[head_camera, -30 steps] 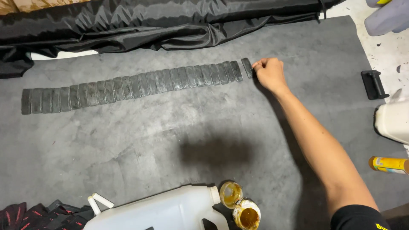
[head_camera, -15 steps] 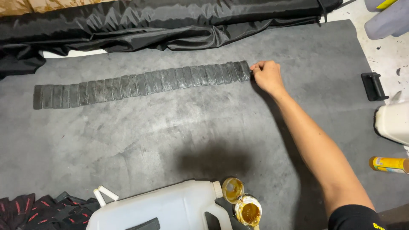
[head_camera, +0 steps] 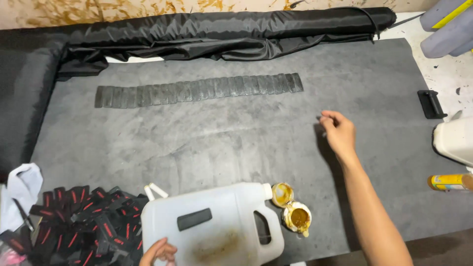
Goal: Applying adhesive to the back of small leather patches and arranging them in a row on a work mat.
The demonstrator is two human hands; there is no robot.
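Just under the right hand (head_camera: 340, 134) only bare grey mat (head_camera: 207, 143) is seen; its fingers are loosely curled and nothing looks gripped. Up and left of those fingertips, well apart, the row of dark flat pieces (head_camera: 197, 90) is laid out edge to edge, so that part looks done. Loads more black-and-red pieces (head_camera: 84, 224) are left piled beside the left hand (head_camera: 158, 252), whose curled fingers are rested against the white jug (head_camera: 212, 229).

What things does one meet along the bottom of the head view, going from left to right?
White cloth → pile of black and red pieces → left hand → white plastic jug → open tin of yellow glue → right hand → yellow tube.
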